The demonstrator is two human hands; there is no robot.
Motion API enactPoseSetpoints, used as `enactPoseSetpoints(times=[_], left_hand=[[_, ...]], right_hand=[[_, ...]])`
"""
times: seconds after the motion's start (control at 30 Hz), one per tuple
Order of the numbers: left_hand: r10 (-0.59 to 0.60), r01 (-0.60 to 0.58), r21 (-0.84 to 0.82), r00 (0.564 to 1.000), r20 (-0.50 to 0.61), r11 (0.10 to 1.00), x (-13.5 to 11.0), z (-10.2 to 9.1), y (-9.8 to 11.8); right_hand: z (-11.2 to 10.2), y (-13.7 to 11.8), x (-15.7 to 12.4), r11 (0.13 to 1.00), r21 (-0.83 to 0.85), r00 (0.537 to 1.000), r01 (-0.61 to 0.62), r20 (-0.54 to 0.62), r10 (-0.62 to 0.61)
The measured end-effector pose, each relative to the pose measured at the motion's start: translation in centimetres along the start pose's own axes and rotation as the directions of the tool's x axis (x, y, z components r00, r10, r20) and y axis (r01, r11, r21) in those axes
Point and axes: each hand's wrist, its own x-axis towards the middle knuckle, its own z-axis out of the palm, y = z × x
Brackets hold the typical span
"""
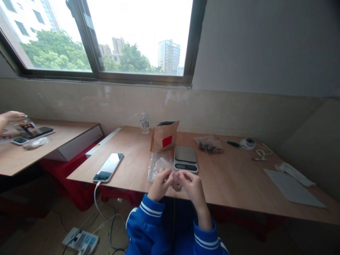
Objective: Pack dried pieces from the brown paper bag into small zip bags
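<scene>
Both my hands meet at the table's front edge, pinching the top of a clear plastic bag (162, 163). My left hand (160, 182) grips one side of it, and my right hand (190, 182) has the other side between thumb and fingers. Part of the bag and whatever is in it are hidden behind my fingers. Just beyond my hands stands a kitchen scale (186, 156) with a bare metal plate. A brown paper pouch (162, 141) with a red label stands open at the top behind it. More clear plastic bags (153, 164) lie flat left of the scale.
A phone (108, 167) on a charging cable lies left. Farther back are a water bottle (145, 124), a bag of dark pieces (209, 145), a screwdriver (233, 143) and a dome camera (248, 143). Another person's hand (13, 115) holds a pouch over a scale at the left table.
</scene>
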Motion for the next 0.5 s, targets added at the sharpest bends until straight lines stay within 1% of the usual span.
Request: enactPoseSetpoints(times=[0.13, 0.2, 0.23, 0.27, 0.33, 0.37, 0.4, 0.43, 0.5], left_hand=[[0.021, -0.016, 0.055, 0.997, -0.080, 0.998, 0.2, 0.5, -0.4], [0.011, -0.010, 0.016, 0.998, -0.060, 1.000, 0.1, 0.5, -0.3], [0.004, -0.004, -0.010, 0.999, -0.043, 1.000, 0.0, 0.4, -0.2], [-0.002, 0.001, -0.030, 0.999, -0.034, 1.000, -0.1, 0.3, -0.1], [-0.005, 0.003, -0.035, 0.999, -0.045, 0.999, -0.3, -0.2, 0.3], [0.001, -0.002, -0.025, 0.999, -0.046, 1.000, -0.3, -0.4, 0.4], [0.011, -0.012, -0.020, 0.999, -0.035, 1.000, -0.1, -0.5, 0.4], [0.023, -0.024, -0.028, 1.000, -0.017, 0.999, 0.1, -0.6, 0.2], [0.042, -0.042, -0.116, 0.999, -0.001, 0.992, 0.8, -0.3, -0.5]], right_hand=[[0.4, -0.1, -0.1, 1.000, -0.007, 0.996, -0.026, -0.087, 0.026], [0.3, 0.2, 0.1, 0.999, -0.031, 0.984, -0.044, -0.173, 0.038], [0.0, 0.5, 0.2, 0.997, -0.045, 0.969, -0.062, -0.244, 0.049], [-0.4, 0.9, 0.3, 0.995, -0.054, 0.942, -0.083, -0.331, 0.061], [-1.6, 1.6, 0.5, 0.992, -0.039, 0.866, -0.119, -0.493, 0.085], [-2.2, 1.8, 0.5, 0.992, -0.023, 0.837, -0.124, -0.540, 0.092], [-2.6, 1.9, 0.5, 0.993, -0.011, 0.819, -0.117, -0.566, 0.090], [-2.9, 1.9, 0.5, 0.995, -0.003, 0.816, -0.104, -0.571, 0.084], [-3.0, 1.4, 0.4, 0.997, -0.001, 0.826, -0.083, -0.560, 0.068]])
